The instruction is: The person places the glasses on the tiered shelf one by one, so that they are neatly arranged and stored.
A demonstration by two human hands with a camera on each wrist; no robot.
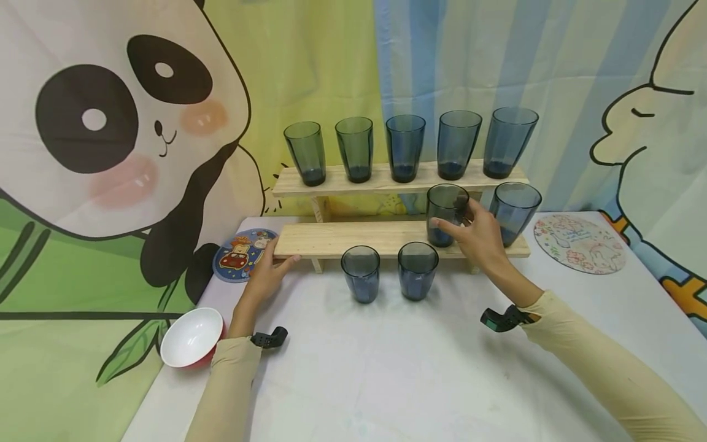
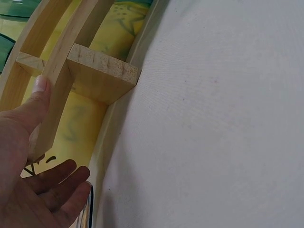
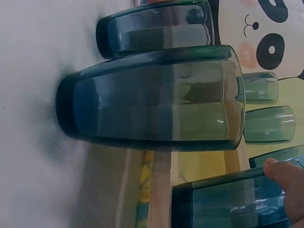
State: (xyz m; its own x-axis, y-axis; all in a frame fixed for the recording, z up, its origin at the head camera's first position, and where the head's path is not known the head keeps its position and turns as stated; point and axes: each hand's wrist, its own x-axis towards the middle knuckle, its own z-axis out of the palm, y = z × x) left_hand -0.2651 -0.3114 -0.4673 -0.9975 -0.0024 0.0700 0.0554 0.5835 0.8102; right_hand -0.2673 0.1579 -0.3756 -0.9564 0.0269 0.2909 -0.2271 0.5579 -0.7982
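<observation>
My right hand (image 1: pixel 482 236) grips a blue-tinted drinking glass (image 1: pixel 440 230) at the right part of the lower wooden shelf (image 1: pixel 353 238). In the right wrist view the thumb (image 3: pixel 280 172) lies along that glass's side near its rim. Another glass (image 1: pixel 513 212) stands on the lower shelf just right of the hand. At the shelf's left end rests my left hand (image 1: pixel 266 276), its thumb on the board's front edge and the other fingers extended below it in the left wrist view. Two glasses, a left one (image 1: pixel 361 276) and a right one (image 1: pixel 418 273), stand upright on the table in front.
On the upper shelf (image 1: pixel 375 179) several similar glasses stand in a row. A blue round mat (image 1: pixel 234 258) lies left of the stand, a floral round mat (image 1: pixel 580 242) to its right. A white bowl (image 1: pixel 190 337) sits at the table's left edge. Printed curtains hang behind.
</observation>
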